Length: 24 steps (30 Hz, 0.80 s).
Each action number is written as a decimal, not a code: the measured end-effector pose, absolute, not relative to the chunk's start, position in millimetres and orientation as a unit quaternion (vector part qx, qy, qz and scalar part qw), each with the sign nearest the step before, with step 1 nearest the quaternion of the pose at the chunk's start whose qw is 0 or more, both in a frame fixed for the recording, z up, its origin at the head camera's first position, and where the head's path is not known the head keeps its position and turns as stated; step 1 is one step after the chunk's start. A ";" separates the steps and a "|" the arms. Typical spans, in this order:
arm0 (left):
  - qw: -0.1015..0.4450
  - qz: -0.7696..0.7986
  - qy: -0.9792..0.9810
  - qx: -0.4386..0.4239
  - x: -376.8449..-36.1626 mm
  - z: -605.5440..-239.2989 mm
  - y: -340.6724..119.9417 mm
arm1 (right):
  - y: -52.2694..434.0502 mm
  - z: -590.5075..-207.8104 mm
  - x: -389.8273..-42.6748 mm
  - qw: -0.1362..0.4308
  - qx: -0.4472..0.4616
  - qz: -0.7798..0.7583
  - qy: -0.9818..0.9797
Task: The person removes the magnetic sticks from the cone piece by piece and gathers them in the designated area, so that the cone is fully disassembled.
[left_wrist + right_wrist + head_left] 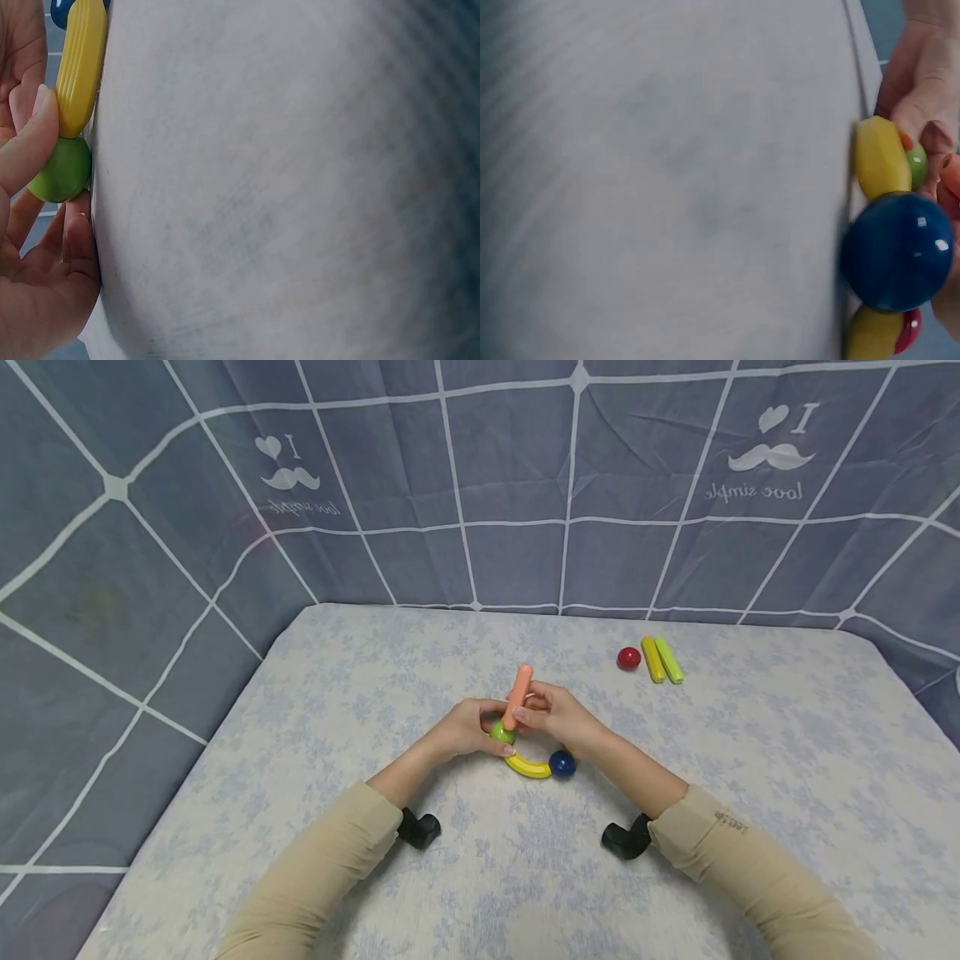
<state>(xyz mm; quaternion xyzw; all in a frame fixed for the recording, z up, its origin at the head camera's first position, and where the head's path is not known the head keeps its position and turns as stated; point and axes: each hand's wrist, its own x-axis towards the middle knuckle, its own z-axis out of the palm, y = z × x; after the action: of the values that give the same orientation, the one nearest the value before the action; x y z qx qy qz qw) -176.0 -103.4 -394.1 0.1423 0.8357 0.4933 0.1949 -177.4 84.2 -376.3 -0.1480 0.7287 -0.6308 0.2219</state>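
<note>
- Both hands meet at the middle of the table [375, 677]: the right hand [558, 714] pinches an orange stick [517, 695], held nearly upright with its lower end on a green ball [501, 732].
- Left hand [461, 731] has thumb and fingers curled about the green ball, steadying it against the cloth; the left wrist view shows this closely.
- Joined so far, as it appears: the green ball, a curved yellow piece [527, 766] lying flat, and a blue ball [562, 764] at its far end.
- Judged from this, the orange stick is just being set onto the green ball.
- Left loose, well apart to the right: a red ball [628, 657], a yellow stick [652, 659] and a lime-green stick [669, 659], side by side.
- No container is visible.
</note>
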 end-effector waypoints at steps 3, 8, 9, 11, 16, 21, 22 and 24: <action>0.194 0.491 0.838 0.139 -175.6 -394.2 -102.7 | 85.8 -372.5 -176.7 0.224 -0.148 -0.633 0.726; 0.195 0.488 0.841 0.130 -174.1 -394.5 -103.0 | 87.0 -369.7 -175.9 0.225 -0.157 -0.632 0.725; 0.196 0.487 0.841 0.131 -173.7 -394.5 -103.1 | 87.6 -369.6 -175.8 0.224 -0.155 -0.632 0.725; 0.198 0.486 0.841 0.133 -173.3 -394.4 -103.2 | 89.4 -369.5 -175.8 0.222 -0.149 -0.628 0.731; 0.197 0.481 0.842 0.143 -174.1 -393.0 -104.0 | 94.6 -366.8 -177.7 0.215 -0.115 -0.627 0.740; 0.191 0.469 0.851 0.143 -175.0 -391.7 -104.8 | 100.6 -363.3 -180.8 0.205 -0.093 -0.640 0.735; 0.191 0.465 0.853 0.142 -174.8 -392.4 -105.1 | 102.0 -363.0 -180.9 0.204 -0.091 -0.641 0.734; 0.191 0.460 0.856 0.138 -173.4 -393.3 -105.6 | 104.6 -362.1 -180.5 0.204 -0.088 -0.642 0.733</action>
<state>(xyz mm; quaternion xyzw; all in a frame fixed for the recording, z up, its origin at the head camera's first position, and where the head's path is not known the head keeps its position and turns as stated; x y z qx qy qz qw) -173.4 -105.6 -393.3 0.1383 0.8558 0.4602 0.1915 -180.5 104.6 -362.1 -0.0882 0.7333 -0.6425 0.2044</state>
